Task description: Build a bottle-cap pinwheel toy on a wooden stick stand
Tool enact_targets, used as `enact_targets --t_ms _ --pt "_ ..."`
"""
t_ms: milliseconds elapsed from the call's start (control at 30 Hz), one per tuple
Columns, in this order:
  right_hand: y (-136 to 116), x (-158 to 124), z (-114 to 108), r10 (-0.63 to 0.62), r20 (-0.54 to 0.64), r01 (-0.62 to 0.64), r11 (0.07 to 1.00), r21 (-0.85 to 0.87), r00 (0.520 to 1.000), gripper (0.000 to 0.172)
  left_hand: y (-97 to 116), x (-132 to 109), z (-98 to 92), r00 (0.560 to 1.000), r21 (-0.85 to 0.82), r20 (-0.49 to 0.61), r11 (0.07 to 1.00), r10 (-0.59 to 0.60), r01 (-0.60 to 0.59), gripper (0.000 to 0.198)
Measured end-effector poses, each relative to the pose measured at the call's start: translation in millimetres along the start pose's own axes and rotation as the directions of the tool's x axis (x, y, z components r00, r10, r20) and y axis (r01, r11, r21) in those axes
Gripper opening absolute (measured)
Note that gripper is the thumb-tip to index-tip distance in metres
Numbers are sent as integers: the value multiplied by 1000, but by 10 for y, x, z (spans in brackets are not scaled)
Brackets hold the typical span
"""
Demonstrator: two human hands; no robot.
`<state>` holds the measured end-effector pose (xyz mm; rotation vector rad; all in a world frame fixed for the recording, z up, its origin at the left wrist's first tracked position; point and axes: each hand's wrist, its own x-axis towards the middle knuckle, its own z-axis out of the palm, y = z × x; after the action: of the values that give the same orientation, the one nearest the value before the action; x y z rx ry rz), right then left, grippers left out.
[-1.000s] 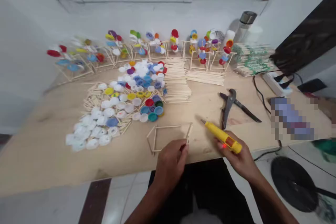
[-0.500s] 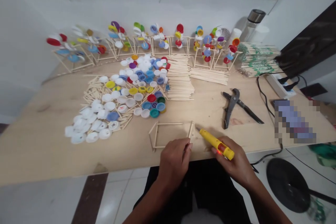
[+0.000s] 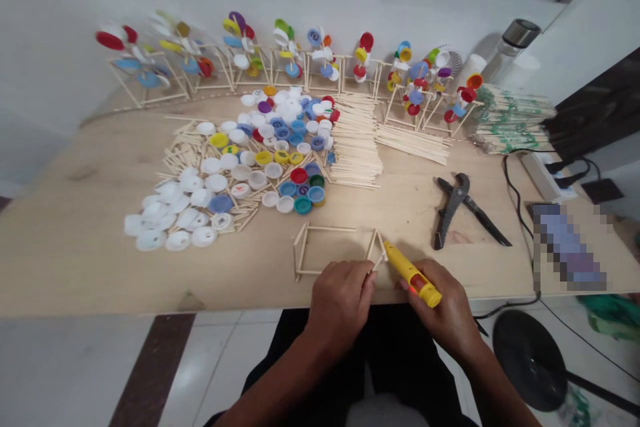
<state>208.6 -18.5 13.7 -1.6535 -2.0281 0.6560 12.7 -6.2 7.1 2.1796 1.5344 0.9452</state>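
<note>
A small frame of thin wooden sticks (image 3: 320,248) lies near the front edge of the wooden table (image 3: 75,247). My left hand (image 3: 343,300) is closed, pinching the frame's near right corner. My right hand (image 3: 445,303) grips a yellow glue gun (image 3: 413,275) with a red light, its tip touching that same corner beside my left fingers.
A heap of coloured and white bottle caps (image 3: 240,167) over short sticks lies left of centre. A stack of long sticks (image 3: 355,143) sits behind the frame. Black pliers (image 3: 453,203) lie to the right. Finished stick-and-cap models (image 3: 300,60) line the wall. Cables (image 3: 515,193) run right.
The glue gun's tip has moved left and reached the frame's corner at my left fingers. The camera has tilted down, so the table sits higher in view.
</note>
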Motion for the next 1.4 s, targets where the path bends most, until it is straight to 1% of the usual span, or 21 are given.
enact_targets --t_ms 267,533,767,1000,1400 --pt "-13 11 36 11 -4 -11 1000 -29 1000 14 21 -2 2 999 -23 39 1000 -12 13 22" --pt "-50 16 31 -18 -19 17 998 -60 1000 15 25 -3 -6 996 -65 68 996 -52 56 22" --pt "-59 20 25 -8 7 8 999 -47 1000 15 31 10 -29 993 -81 108 995 -56 65 22" --pt "-52 19 35 16 9 -15 998 -62 1000 15 22 11 -11 992 -95 114 994 -48 59 19" --pt "-67 22 41 25 -1 -25 996 -87 1000 18 41 9 -31 988 -87 137 993 -66 78 22"
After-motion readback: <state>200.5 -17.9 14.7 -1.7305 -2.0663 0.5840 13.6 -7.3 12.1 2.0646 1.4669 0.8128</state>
